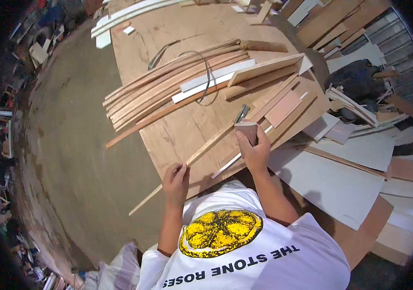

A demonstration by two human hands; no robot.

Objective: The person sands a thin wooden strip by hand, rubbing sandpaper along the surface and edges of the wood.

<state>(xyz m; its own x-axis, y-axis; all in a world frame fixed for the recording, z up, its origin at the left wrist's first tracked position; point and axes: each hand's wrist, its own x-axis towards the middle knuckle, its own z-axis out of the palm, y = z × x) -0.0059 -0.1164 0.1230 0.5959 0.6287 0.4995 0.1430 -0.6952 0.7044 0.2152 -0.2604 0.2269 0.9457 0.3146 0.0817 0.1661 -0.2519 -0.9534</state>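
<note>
A thin wooden strip (pixel 206 146) lies slantwise over the table's near edge, its lower end sticking out past the table. My left hand (pixel 175 180) pinches this strip between thumb and fingers near the edge. In my right hand (pixel 257 151) is a reddish-brown piece of sandpaper (pixel 248 131), folded or wrapped into a block, held near the strip's far end. Whether the sandpaper touches the strip I cannot tell. Just beyond it sits a small dark metal tool (pixel 241 113), perhaps a clamp, partly hidden. A thin white strip (pixel 226 166) lies between my hands.
Several long wooden strips (pixel 167 79) are stacked across the plywood table (pixel 167 140), with a dark cable (pixel 208 72) over them. An angled board piece (pixel 267 70) stands to their right. White panels (pixel 332 181) and offcuts lean at the right. Concrete floor (pixel 80 145) lies left.
</note>
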